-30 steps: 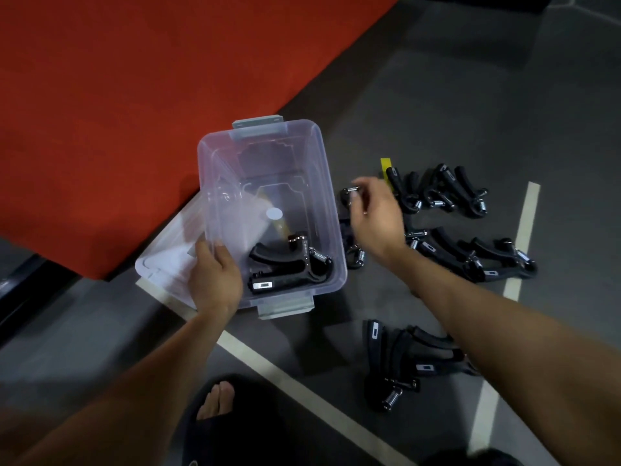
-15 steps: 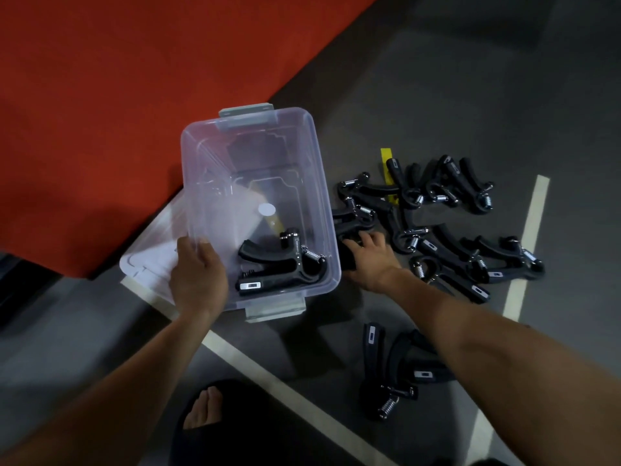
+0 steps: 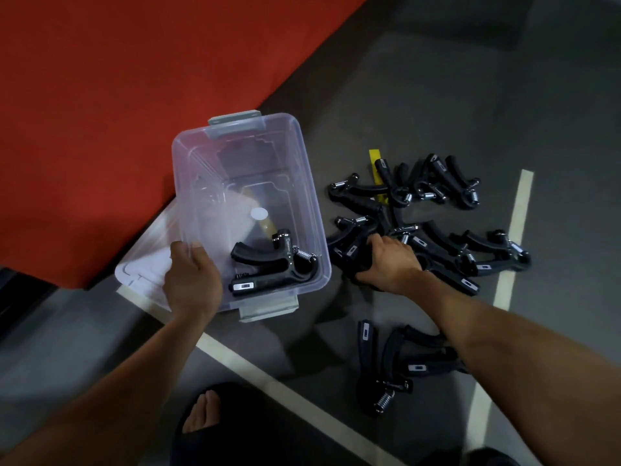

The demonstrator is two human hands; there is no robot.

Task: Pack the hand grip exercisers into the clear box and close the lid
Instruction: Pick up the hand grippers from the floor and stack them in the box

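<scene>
Left hand [image 3: 193, 280] grips the near-left rim of the clear box [image 3: 302, 183], which sits open on the grey floor [image 3: 437, 95] with one black exerciser [image 3: 268, 267] inside and its lid [image 3: 144, 267] lying underneath to the left. Right hand [image 3: 389, 260] has fingers curled onto a gripper in the pile of exercisers [image 3: 437, 230] just right of the box. The little silver label plates on the handles are too small to read, and a round white sticker [image 3: 259, 213] on the box looks blank.

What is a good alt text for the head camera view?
A person's right hand grips a black exerciser from a pile on the grey floor, while the left hand holds the rim of a clear box with one exerciser inside.
</scene>
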